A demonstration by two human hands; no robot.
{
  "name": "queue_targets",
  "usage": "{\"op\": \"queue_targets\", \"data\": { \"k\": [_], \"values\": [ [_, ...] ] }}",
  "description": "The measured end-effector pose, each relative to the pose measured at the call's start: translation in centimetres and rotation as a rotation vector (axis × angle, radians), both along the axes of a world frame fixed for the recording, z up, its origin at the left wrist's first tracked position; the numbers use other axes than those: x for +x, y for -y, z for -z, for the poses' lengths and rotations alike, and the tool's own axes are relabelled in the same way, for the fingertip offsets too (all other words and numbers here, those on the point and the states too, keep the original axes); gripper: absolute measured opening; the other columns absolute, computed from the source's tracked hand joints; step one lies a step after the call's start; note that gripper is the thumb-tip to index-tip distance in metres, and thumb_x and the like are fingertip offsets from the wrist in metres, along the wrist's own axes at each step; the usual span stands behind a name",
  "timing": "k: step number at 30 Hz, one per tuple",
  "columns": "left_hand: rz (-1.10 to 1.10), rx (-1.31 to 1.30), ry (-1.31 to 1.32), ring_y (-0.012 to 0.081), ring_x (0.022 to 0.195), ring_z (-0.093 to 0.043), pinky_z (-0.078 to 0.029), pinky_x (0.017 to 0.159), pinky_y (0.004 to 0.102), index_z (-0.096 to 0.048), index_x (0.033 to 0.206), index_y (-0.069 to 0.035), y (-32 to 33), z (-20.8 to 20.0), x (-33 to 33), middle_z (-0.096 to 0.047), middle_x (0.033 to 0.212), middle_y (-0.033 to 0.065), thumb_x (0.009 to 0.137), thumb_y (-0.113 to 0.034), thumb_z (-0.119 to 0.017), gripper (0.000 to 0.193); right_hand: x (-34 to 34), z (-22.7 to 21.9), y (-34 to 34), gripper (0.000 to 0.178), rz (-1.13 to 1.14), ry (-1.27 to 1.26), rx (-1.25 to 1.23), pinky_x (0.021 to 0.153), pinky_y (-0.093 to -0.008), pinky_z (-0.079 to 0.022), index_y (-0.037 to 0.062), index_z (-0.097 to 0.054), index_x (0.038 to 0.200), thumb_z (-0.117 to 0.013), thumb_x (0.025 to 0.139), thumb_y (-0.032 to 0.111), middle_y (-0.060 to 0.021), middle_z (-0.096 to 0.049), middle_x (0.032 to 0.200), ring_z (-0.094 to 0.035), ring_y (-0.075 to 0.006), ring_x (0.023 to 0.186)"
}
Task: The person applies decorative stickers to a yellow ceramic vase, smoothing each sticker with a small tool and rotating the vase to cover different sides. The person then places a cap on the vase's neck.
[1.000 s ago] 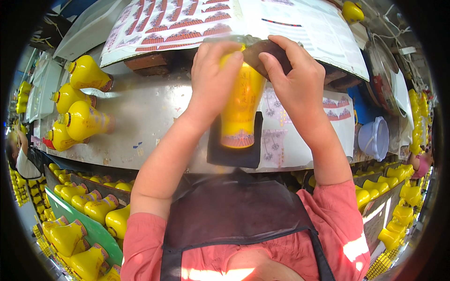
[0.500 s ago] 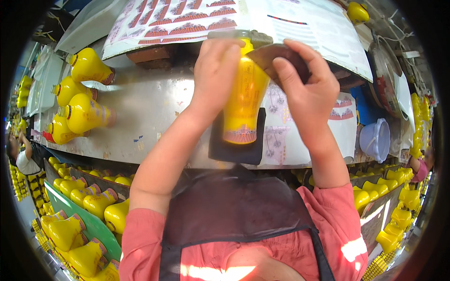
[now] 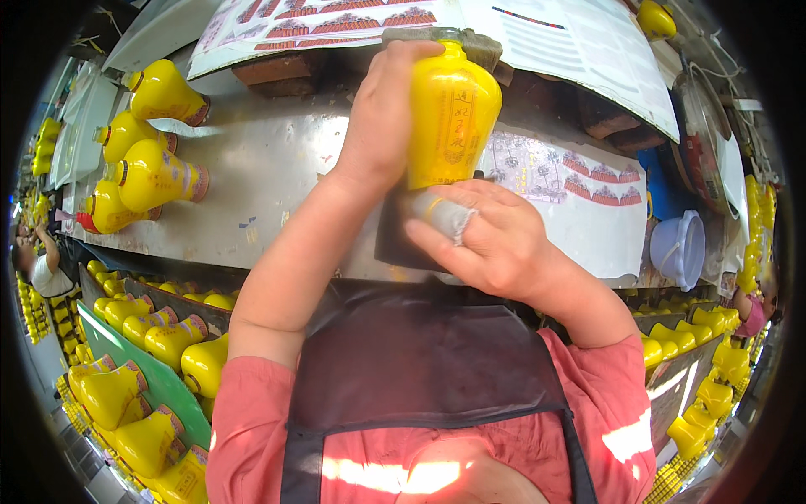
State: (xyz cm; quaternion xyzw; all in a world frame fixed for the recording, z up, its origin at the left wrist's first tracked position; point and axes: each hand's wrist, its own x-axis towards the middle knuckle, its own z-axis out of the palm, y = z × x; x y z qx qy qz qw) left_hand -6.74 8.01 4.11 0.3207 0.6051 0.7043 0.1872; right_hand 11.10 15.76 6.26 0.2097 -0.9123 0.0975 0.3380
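Note:
A glossy yellow bottle (image 3: 453, 118) with a narrow neck and a printed front panel lies with its neck pointing away from me. My left hand (image 3: 382, 122) is closed on its left side, fingers reaching over the shoulder near the neck. At the near end, my right hand (image 3: 495, 231) curls over the bottle's base and hides its patterned band. A small grey-white cloth-like piece (image 3: 443, 217) with a yellow stripe and ragged edge is at the right fingers; I cannot tell whether it is worn or held. Underneath is a dark pad (image 3: 403, 231), partly covered.
Several yellow bottles (image 3: 159, 181) lie on the metal table (image 3: 277, 185) at left. A tilted board with printed sheets (image 3: 344, 25) crosses the back on bricks (image 3: 281, 74). Another printed sheet (image 3: 588, 235) and a lavender bucket (image 3: 678, 249) are at right. Racks of yellow bottles flank me.
My right hand has come down from beside the bottle's shoulder to its base. The dark brown flat piece it held is out of sight. The bottle has shifted slightly away from me.

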Motion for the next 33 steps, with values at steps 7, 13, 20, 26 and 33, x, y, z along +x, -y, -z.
{"op": "queue_targets", "data": {
  "k": [7, 13, 20, 26, 33],
  "values": [
    [0.055, -0.011, -0.003, 0.0164, 0.114, -0.061, -0.047, 0.103, 0.0323, -0.065, 0.128, -0.003, 0.5, -0.8, -0.4, -0.065, 0.125, 0.0084, 0.113, -0.039, -0.041, 0.046, -1.1, -2.7, 2.0, 0.034, -0.086, 0.289, 0.017, 0.076, -0.0395, -0.058, 0.0108, -0.075, 0.107, -0.075, 0.073, 0.011, -0.0063, -0.065, 0.093, -0.069, -0.0264, 0.086],
    [-0.123, -0.149, -0.385, 0.0286, 0.118, -0.059, -0.045, 0.106, 0.0371, -0.069, 0.123, -0.006, 0.2, -0.3, 0.0, -0.061, 0.124, 0.0133, 0.095, -0.032, -0.069, 0.038, -0.6, -2.1, -0.2, 0.033, 0.094, 0.066, -0.171, 0.075, -0.04, -0.058, 0.0111, -0.076, 0.103, -0.078, 0.07, 0.009, -0.0063, -0.068, 0.095, -0.07, -0.0272, 0.087],
    [-0.045, 0.03, -0.056, 0.0277, 0.115, -0.06, -0.046, 0.104, 0.0371, -0.068, 0.124, -0.006, -0.3, 1.6, -0.2, -0.061, 0.121, 0.0138, 0.099, -0.03, -0.063, 0.035, 0.0, -0.6, -2.0, 0.03, 0.257, 0.17, -0.542, 0.077, -0.0307, -0.058, 0.0062, -0.072, 0.105, -0.077, 0.079, -0.009, -0.0096, -0.075, 0.102, -0.073, -0.0235, 0.086],
    [0.022, 0.083, 0.03, 0.0167, 0.108, -0.066, -0.054, 0.096, 0.0318, -0.056, 0.134, -0.001, -0.2, 2.0, -0.1, -0.066, 0.122, 0.0115, 0.111, -0.034, -0.042, 0.042, 0.7, 1.4, -1.1, 0.021, 0.173, -0.129, -0.426, 0.076, -0.0387, -0.058, 0.0061, -0.072, 0.099, -0.076, 0.081, -0.003, -0.0116, -0.076, 0.102, -0.073, -0.0306, 0.084],
    [0.015, 0.115, 0.12, 0.0169, 0.11, -0.065, -0.053, 0.098, 0.0328, -0.056, 0.136, -0.002, 0.0, 1.3, 0.8, -0.066, 0.123, 0.0113, 0.114, -0.037, -0.036, 0.046, -0.6, 1.6, -2.3, 0.035, 0.53, 0.003, -0.628, 0.073, -0.0314, -0.058, 0.0027, -0.066, 0.122, -0.077, 0.089, -0.002, -0.0131, -0.071, 0.104, -0.071, -0.019, 0.085]
  ]
}}
